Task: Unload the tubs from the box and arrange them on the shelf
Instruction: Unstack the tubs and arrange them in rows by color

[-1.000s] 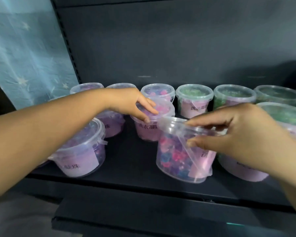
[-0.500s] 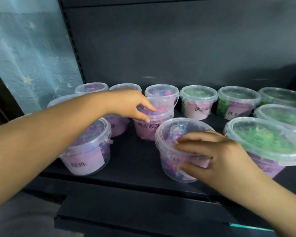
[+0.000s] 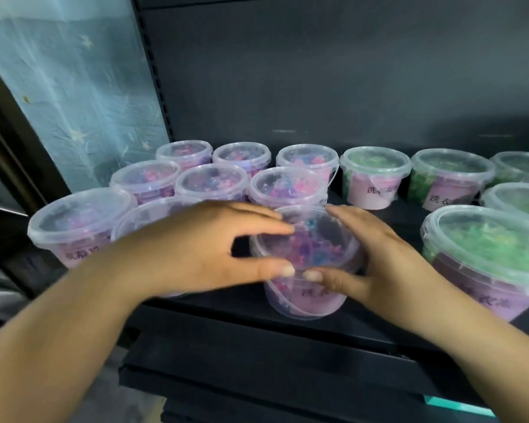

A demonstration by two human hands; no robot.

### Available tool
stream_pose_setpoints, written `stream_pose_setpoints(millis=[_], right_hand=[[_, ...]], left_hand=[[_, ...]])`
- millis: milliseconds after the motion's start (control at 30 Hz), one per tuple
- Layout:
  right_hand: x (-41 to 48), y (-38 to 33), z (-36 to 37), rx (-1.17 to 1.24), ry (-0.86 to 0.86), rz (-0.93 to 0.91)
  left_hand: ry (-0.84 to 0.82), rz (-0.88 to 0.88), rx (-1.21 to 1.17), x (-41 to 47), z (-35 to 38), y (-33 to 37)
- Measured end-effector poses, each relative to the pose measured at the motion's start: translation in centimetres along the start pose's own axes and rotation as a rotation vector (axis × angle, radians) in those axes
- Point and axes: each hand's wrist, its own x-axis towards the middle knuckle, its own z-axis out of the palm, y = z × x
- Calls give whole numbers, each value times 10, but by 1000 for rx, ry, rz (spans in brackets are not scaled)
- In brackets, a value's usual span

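Both our hands hold one tub at the front edge of the shelf.

Our left hand (image 3: pixel 202 251) and right hand (image 3: pixel 379 254) wrap the purple tub (image 3: pixel 306 267), thumbs almost touching at 6 o'clock of its lid, fingers curled round the rim. It stands right by the dark shelf (image 3: pixel 226 303) front edge. At 3 o'clock a gap of bare shelf, then a big green tub (image 3: pixel 489 257). At 9 o'clock purple tubs (image 3: pixel 80 221) crowd close. At 12 o'clock more purple tubs, then green tubs (image 3: pixel 374 175) along the back wall (image 3: pixel 318 71).
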Motion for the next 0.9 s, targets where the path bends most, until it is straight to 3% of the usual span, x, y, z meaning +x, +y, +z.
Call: stream_pose_setpoints(millis=[167,300,500,700,900], right_hand=[[41,-32,-58,-155,-207,170],[113,-14,-63,-261,-225,338],[151,27,-14,229,-429,684],[163,52,-37,370,-593,744],[169,62,-53,286,-711,691]], left_hand=[[-38,-37,30,5,15,9],[-23,-60,61,9,12,15],[-52,-78,112,14,5,21],[-111,-142,117,13,1,24],[6,-407,130,24,18,53]])
